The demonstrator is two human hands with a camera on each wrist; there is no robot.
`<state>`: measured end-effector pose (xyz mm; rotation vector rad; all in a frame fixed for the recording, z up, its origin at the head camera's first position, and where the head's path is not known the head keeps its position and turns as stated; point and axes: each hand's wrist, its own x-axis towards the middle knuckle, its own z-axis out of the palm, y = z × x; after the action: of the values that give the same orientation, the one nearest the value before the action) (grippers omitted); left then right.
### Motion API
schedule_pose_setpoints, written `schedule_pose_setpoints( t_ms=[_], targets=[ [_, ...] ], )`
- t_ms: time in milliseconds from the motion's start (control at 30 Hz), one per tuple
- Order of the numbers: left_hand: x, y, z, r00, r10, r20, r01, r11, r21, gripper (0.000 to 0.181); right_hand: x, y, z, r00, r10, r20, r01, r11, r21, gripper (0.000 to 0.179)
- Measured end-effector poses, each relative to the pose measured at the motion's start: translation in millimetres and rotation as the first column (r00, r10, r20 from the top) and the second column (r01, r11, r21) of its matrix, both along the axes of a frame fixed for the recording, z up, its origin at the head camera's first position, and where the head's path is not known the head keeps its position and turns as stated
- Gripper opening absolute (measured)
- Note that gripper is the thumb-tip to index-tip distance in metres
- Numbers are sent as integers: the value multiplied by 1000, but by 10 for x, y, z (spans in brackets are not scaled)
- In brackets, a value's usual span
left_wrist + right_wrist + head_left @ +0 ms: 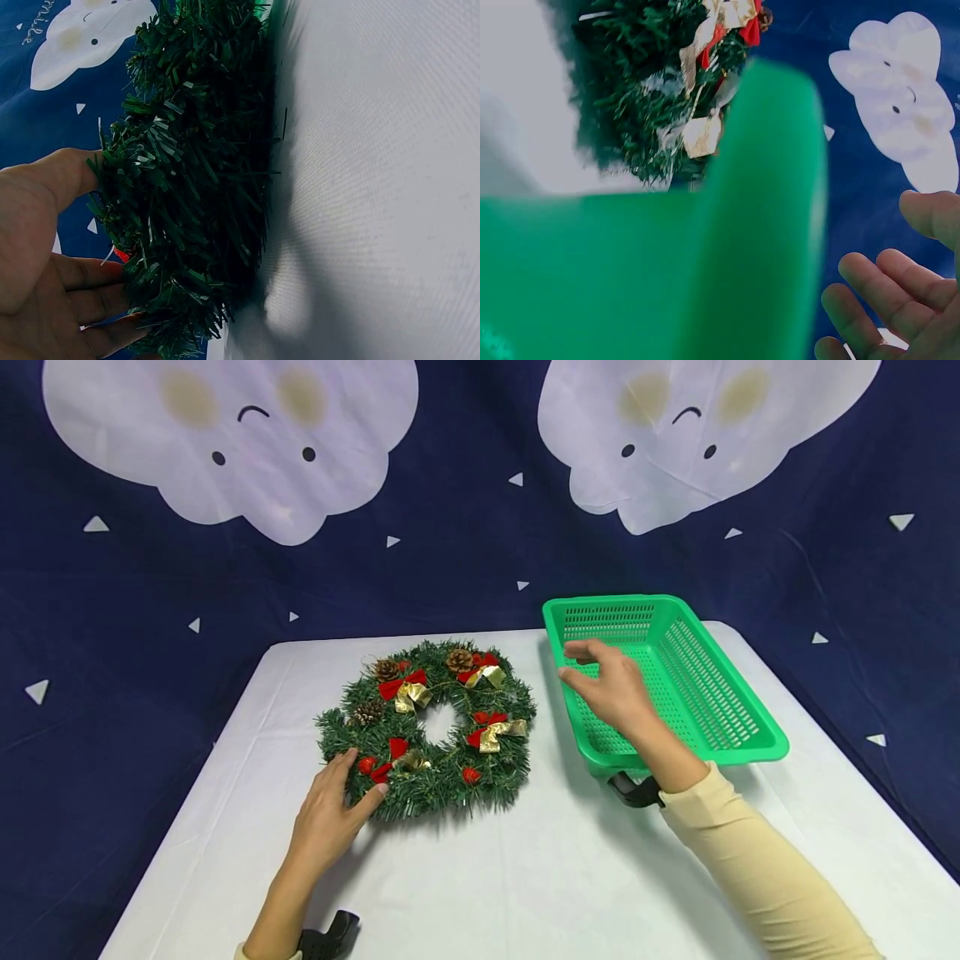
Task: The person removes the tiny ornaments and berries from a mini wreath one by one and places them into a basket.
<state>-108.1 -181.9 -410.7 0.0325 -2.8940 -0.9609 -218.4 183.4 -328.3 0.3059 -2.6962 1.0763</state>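
The wreath (457, 760) is lying on the surface (487, 877), ahead-right of the nearer left hand (330, 814), whose spread fingers are touching it, while the right hand (617, 689) is hovering, spread, over the basket (708, 681).

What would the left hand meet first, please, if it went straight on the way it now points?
Most likely the wreath: the left hand is right at its near left edge, though actual contact is hard to judge.

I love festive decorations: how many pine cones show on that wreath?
3: one pine cone at the back of the wreath, another at back left, a third nearer, on the left; others may be hidden.
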Motion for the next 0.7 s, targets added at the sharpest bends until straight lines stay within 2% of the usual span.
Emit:
schedule_pose_setpoints(
  t_ms=[267,700],
  targets=[
    [-1,-1,-2,1000,-4,-6,4,1000,-3,78,5,-190,39,1000,21,17,-21,1000,-5,44],
    [5,4,-4,1000,-3,-5,3,1000,2,78,20,-482,47,998,65,-10,-65,998,-20,42]
  ],
)
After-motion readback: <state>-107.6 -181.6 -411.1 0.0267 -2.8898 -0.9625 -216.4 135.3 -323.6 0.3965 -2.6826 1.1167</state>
